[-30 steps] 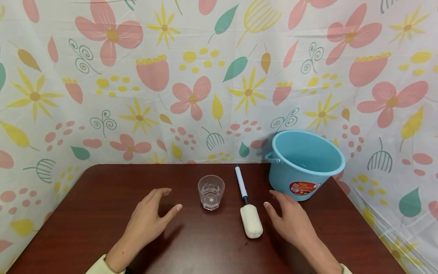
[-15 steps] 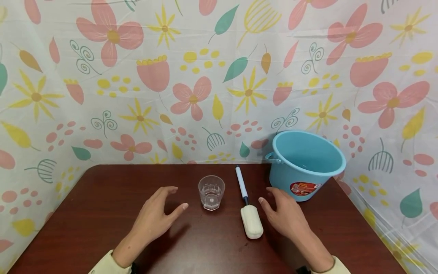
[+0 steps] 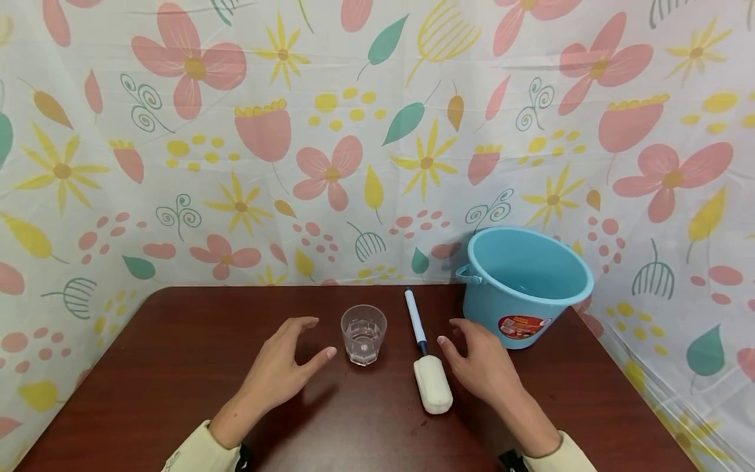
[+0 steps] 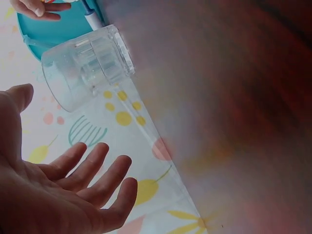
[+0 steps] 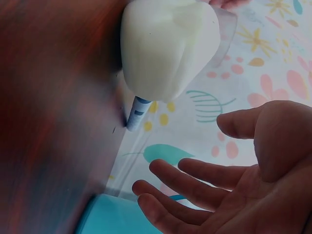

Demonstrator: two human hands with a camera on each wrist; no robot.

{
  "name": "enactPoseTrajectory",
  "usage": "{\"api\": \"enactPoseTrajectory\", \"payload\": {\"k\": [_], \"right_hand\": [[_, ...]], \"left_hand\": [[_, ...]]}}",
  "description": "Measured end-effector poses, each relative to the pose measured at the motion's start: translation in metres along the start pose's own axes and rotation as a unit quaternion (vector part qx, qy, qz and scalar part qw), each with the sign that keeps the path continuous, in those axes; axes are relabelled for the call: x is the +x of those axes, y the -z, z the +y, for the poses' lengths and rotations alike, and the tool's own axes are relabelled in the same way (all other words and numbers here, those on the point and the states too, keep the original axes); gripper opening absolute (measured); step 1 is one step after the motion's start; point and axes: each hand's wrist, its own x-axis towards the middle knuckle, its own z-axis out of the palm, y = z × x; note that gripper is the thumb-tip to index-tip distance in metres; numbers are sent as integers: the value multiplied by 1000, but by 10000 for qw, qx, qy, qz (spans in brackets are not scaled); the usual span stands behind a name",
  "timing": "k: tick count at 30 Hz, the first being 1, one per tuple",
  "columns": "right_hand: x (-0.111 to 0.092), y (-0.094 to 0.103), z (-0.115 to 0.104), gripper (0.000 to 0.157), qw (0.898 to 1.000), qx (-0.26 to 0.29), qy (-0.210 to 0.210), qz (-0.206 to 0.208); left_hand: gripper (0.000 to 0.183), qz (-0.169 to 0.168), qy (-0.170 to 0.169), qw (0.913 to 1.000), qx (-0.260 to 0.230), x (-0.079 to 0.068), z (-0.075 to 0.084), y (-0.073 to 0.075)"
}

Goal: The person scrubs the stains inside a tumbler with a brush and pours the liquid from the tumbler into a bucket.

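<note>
A clear glass [image 3: 364,335] stands upright on the table, with what looks like some water in it. To its left my left hand [image 3: 280,367] hovers, thumb and fingers spread apart and touching nothing. In the left wrist view the glass [image 4: 87,66] is beyond the thumb of that hand [image 4: 63,190]. A sponge brush [image 3: 433,383] with a white head and a pale blue handle lies right of the glass. My right hand [image 3: 480,360] is just right of the brush, relaxed and holding nothing. The white sponge head [image 5: 165,46] shows apart from those fingers in the right wrist view.
A light blue bucket [image 3: 519,272] with a red label stands at the back right of the dark wooden table [image 3: 194,341], beyond my right hand. A flower-patterned curtain [image 3: 330,85] hangs behind the table's rear edge.
Both hands have drifted inward: the left one moved right towards the glass, the right one moved left towards the sponge brush. The glass, brush and bucket stay in place.
</note>
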Motion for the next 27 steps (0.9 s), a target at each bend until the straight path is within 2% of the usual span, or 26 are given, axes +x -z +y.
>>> {"api": "enactPoseTrajectory", "payload": {"k": [13,20,27], "right_hand": [[14,-10,-1,50,9999,47,-77,-55],[21,-13,-3,50,9998,92,-176,-96],[29,-17,-5,48,9991,184,-317,-207]], "left_hand": [[83,-138,110,9995,-251,11,8,-7],[91,-265,59,9987,-441,18,8,-13],[91,-359,35,9971,-670,24,4,-20]]}}
